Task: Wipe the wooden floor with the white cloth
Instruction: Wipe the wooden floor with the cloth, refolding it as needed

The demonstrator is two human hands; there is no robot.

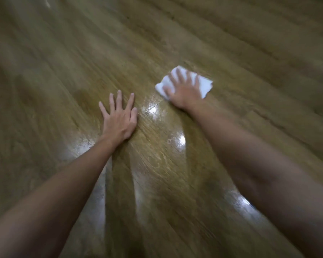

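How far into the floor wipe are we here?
Mid-wipe. Done: the white cloth is already down on the wooden floor; the glossy patches near the arms could be wiped boards or only glare. In hand: the right hand presses flat on the cloth, while the left hand rests flat on the floor. Left: the duller boards further out.

Bright glare patches (181,140); a small pale streak (47,4) far off
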